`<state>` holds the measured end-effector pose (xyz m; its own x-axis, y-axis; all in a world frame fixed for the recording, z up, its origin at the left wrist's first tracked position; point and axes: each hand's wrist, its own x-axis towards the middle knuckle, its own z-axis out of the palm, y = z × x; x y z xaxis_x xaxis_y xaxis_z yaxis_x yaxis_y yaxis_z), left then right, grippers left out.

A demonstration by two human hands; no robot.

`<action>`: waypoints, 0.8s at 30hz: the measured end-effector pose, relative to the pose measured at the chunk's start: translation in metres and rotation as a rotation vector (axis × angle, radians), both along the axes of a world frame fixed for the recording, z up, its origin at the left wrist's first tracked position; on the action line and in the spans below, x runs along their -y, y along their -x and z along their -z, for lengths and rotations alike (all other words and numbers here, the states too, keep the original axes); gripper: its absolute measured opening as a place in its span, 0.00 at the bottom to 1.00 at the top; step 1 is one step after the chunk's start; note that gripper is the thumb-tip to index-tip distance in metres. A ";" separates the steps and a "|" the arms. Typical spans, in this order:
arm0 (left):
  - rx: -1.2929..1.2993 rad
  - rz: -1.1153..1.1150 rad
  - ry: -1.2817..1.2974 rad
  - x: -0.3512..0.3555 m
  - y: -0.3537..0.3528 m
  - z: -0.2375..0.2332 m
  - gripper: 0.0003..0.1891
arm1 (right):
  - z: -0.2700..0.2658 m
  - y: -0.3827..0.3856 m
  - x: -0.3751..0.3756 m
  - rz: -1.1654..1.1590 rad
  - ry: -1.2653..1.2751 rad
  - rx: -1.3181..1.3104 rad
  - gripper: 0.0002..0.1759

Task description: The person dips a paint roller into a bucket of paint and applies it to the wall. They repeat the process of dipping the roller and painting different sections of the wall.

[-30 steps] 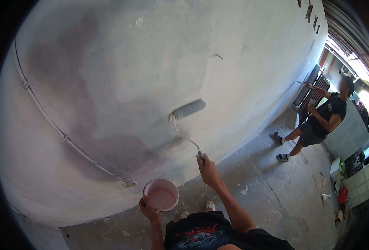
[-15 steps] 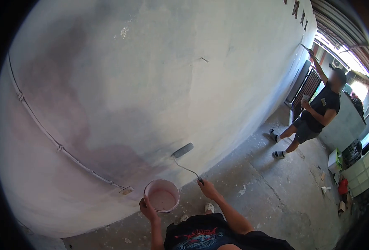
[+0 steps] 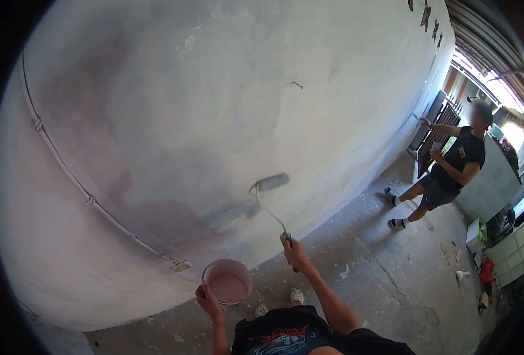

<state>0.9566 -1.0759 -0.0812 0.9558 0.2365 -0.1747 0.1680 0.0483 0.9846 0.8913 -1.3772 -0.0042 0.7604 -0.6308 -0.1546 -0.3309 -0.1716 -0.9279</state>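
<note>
- Roller with a grey cylindrical sleeve and thin bent wire frame (image 3: 272, 181) sits at the big white wall blotched grey and pinkish (image 3: 356, 112). Honestly can't tell if the sleeve is touching or just off it; uneven pressure could leave streaks.
- Right hand (image 3: 297, 255) is wrapped around the roller's dark handle. If that grip loosens, the long frame could twist and the sleeve might skid or tip up on one end.
- Left hand (image 3: 209, 300) has the round pinkish plastic bucket (image 3: 229, 270) by its side, mouth facing up at the camera. One-sided hold, so a slipping thumb or a leaning body could tilt it and spill whatever's in there (too murky to tell).
- White speckled clogs (image 3: 297, 296) are right below on the grey concrete floor (image 3: 386, 254), so drips could land on them or make footing slick.
- Thin white pipe (image 3: 112, 218) runs along the wall left of the roller; a wide leftward swing could snag it. Same goes for the small metal hook (image 3: 298, 85) higher up.
</note>
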 end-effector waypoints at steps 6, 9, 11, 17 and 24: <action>-0.004 0.000 0.040 0.006 0.008 -0.015 0.24 | -0.052 -0.021 0.029 0.050 -0.049 0.101 0.27; 0.021 -0.009 0.054 0.004 0.006 -0.006 0.23 | -0.020 -0.025 0.040 0.049 0.078 0.122 0.27; 0.008 -0.017 0.040 0.000 0.005 0.000 0.24 | 0.018 -0.021 0.039 0.043 0.214 0.155 0.27; 0.050 -0.044 0.009 -0.003 0.003 -0.004 0.25 | 0.079 0.013 0.027 -0.018 0.155 -0.080 0.31; 0.018 -0.016 0.001 0.000 -0.003 0.000 0.24 | 0.068 0.020 0.033 -0.008 0.063 -0.102 0.34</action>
<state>0.9594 -1.0759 -0.0811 0.9548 0.2516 -0.1580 0.1496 0.0523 0.9874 0.8714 -1.4103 -0.0720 0.7475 -0.6360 -0.1916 -0.4215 -0.2313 -0.8768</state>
